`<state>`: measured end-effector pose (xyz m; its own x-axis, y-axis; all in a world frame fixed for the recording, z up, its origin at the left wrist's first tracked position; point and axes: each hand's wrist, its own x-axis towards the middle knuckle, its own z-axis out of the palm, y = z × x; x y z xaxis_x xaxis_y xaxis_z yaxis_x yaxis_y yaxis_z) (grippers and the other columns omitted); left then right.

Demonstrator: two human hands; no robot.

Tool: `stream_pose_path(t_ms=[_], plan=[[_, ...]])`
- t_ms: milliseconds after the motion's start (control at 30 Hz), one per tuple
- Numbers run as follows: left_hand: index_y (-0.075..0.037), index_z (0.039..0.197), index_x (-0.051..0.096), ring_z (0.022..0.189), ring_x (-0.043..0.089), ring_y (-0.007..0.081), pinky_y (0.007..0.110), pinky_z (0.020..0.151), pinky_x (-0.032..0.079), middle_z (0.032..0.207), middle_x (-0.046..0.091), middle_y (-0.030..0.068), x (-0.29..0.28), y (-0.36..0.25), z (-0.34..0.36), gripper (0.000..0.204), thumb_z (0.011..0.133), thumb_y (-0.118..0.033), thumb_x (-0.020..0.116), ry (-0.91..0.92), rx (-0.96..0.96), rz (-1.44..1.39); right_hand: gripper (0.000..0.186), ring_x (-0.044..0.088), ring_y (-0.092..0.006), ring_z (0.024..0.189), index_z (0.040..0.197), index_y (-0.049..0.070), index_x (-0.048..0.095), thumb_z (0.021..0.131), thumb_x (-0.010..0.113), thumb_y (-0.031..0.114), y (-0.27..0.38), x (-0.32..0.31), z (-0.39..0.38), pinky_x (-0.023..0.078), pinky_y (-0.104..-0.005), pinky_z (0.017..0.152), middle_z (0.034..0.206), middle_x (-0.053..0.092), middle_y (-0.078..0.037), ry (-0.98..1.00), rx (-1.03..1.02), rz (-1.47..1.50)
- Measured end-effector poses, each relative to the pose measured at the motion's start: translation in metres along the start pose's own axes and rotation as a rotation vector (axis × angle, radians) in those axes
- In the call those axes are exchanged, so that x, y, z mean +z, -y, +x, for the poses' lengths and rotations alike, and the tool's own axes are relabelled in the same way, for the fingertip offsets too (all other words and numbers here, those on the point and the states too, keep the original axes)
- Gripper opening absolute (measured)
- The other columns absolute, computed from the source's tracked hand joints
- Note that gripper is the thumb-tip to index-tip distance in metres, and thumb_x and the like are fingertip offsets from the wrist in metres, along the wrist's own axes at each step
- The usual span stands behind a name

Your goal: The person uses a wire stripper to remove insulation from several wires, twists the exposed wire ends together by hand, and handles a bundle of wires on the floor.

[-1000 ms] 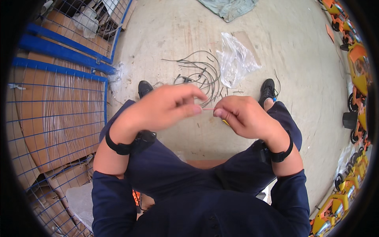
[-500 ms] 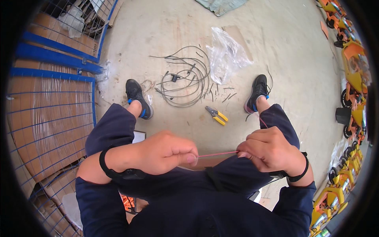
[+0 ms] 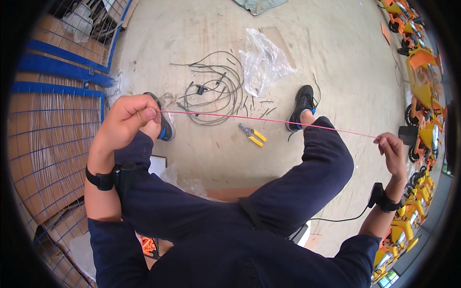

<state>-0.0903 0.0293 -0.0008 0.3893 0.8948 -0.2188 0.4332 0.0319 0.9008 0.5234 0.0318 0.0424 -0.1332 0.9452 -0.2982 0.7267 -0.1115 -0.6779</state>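
Note:
A thin red wire point(image 3: 264, 120) is stretched almost straight between my hands. My left hand point(image 3: 129, 117) pinches one end at the left, over my left foot. My right hand point(image 3: 391, 149) pinches the wire out at the far right, raised beside the small yellow and orange vehicles. Below the wire on the concrete floor lie wire strippers with yellow handles point(image 3: 254, 137), a loose loop of dark cables point(image 3: 206, 115) with a black piece point(image 3: 201, 89) on it, and several short dark offcuts point(image 3: 254, 105).
A blue mesh cage point(image 3: 57, 86) with wrapped cardboard stands along my left. Rows of yellow and orange vehicles point(image 3: 422, 86) line my right. Crumpled clear plastic point(image 3: 259, 57) on cardboard and a grey-green sheet point(image 3: 254, 5) lie ahead. Orange parts point(image 3: 147, 246) show beside my left hip.
My hands began close together, then spread far apart, left hand up and leftward, right hand out to the right, drawing the red wire long. The floor tools came into clearer view.

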Motion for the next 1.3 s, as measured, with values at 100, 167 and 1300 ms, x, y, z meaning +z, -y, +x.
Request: stream_pose_path(t_ms=[100,167,1300], plan=[[0.001,0.083,0.060,0.071,0.055,0.0115,0.026,0.067,0.045,0.075,0.062,0.0044,-0.002,-0.005,0.002,0.017,0.094,-0.010,0.054,-0.009,0.025,0.026,0.026,0.044,-0.0047,0.062,0.087,-0.001,0.062,0.099,0.054,0.020,-0.007,0.003,-0.009,0.037,-0.0208,0.057,0.073,0.057,0.001,0.048,0.031,0.067],[0.000,0.082,0.061,0.061,0.045,0.0077,0.024,0.055,0.036,0.070,0.059,0.0016,-0.002,-0.003,0.005,0.022,0.094,-0.018,0.057,-0.068,0.111,0.101,0.027,0.045,-0.0053,0.061,0.087,-0.001,0.063,0.099,0.054,0.022,-0.023,0.007,-0.009,0.037,-0.0207,0.057,0.071,0.055,0.001,0.052,0.022,0.087],[-0.001,0.090,0.060,0.056,0.031,0.0009,0.019,0.051,0.023,0.063,0.041,-0.0073,0.023,-0.012,0.086,0.024,0.098,-0.022,0.052,-0.200,-0.308,0.026,0.057,0.056,-0.0330,0.097,0.117,0.005,0.049,0.072,0.078,0.025,-0.163,0.452,0.117,0.048,-0.0439,0.079,0.104,0.054,-0.013,0.277,0.023,-0.382]])
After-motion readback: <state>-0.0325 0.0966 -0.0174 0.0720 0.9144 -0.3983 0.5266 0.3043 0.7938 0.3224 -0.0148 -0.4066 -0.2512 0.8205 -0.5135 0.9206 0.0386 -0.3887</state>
